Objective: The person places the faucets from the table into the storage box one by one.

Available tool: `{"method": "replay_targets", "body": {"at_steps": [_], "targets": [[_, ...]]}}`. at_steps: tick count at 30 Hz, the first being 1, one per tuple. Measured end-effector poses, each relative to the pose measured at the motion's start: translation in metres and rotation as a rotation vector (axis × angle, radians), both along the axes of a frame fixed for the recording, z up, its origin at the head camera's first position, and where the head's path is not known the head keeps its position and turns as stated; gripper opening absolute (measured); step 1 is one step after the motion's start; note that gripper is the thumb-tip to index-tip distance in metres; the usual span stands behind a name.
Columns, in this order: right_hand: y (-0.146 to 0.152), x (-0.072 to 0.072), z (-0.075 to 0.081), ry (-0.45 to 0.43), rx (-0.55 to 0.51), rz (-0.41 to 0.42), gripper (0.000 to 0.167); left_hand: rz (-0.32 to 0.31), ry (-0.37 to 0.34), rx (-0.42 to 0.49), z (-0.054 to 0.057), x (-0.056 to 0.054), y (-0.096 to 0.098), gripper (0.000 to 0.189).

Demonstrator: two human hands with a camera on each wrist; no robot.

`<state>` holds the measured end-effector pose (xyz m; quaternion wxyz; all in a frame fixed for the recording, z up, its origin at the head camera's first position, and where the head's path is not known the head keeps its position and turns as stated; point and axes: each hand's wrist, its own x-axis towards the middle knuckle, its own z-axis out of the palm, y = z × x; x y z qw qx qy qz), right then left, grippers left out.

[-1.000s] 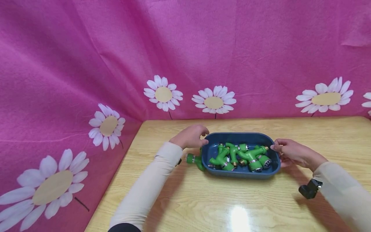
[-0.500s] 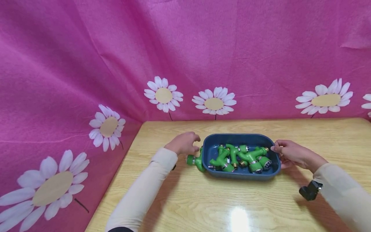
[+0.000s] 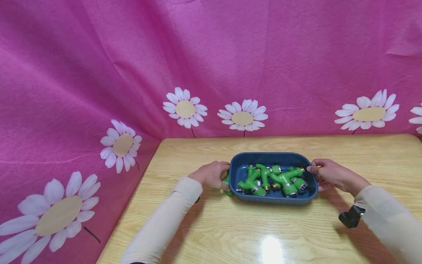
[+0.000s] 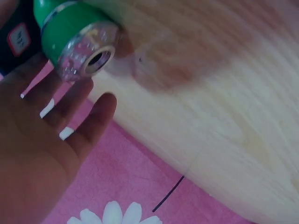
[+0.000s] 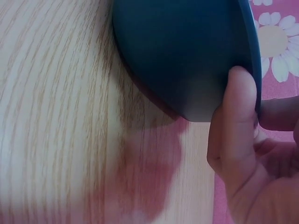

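Note:
A dark blue oblong tub [image 3: 273, 199] stands on the wooden table with several green Y-shaped fittings [image 3: 285, 178] inside, some with brass ends. Another green fitting [image 4: 77, 39] lies outside, against the tub's left end. My left hand [image 3: 212, 175] covers most of that fitting in the head view and holds it between thumb and fingers. Its ringed, holed end faces the left wrist camera, with the lower fingers fairly straight beside it. At the opposite end my right hand [image 5: 247, 154] pinches the tub's rim, thumb on one side and fingers on the other.
The pale wooden table [image 3: 230, 234] runs to a pink cloth [image 3: 280, 66] with white daisies, hung behind and at the left. A black wrist camera [image 3: 352, 216] sits under the right sleeve. A label [image 4: 19, 39] shows on the tub's left end.
My left hand has left the tub's left rim and come down and slightly left onto the outside green fitting. My right hand and the tub have hardly moved.

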<state>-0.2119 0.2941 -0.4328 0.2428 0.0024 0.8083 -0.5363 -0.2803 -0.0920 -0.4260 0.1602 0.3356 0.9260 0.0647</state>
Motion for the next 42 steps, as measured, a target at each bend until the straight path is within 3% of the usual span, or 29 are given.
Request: {"method": "replay_targets", "body": {"at_steps": [6,19,30,38,42], "targets": [[-0.003,0.000,0.001,-0.001,0.013,-0.013,0.019,0.021,0.058,-0.006,-0.006,0.002,-0.001,0.070],[-0.002,0.001,0.000,0.004,-0.009,-0.007,0.020,0.055,0.021,0.009,-0.008,0.002,-0.003,0.076],[-0.003,0.001,0.001,-0.011,-0.038,-0.017,0.018,0.082,0.056,-0.015,-0.006,0.006,-0.008,0.080],[0.000,0.002,0.000,-0.023,-0.046,-0.019,0.019,0.190,0.216,-0.131,-0.004,0.011,-0.013,0.072],[0.000,0.001,0.000,-0.017,-0.046,-0.021,0.019,0.272,0.236,-0.155,-0.003,0.011,-0.016,0.069]]}}
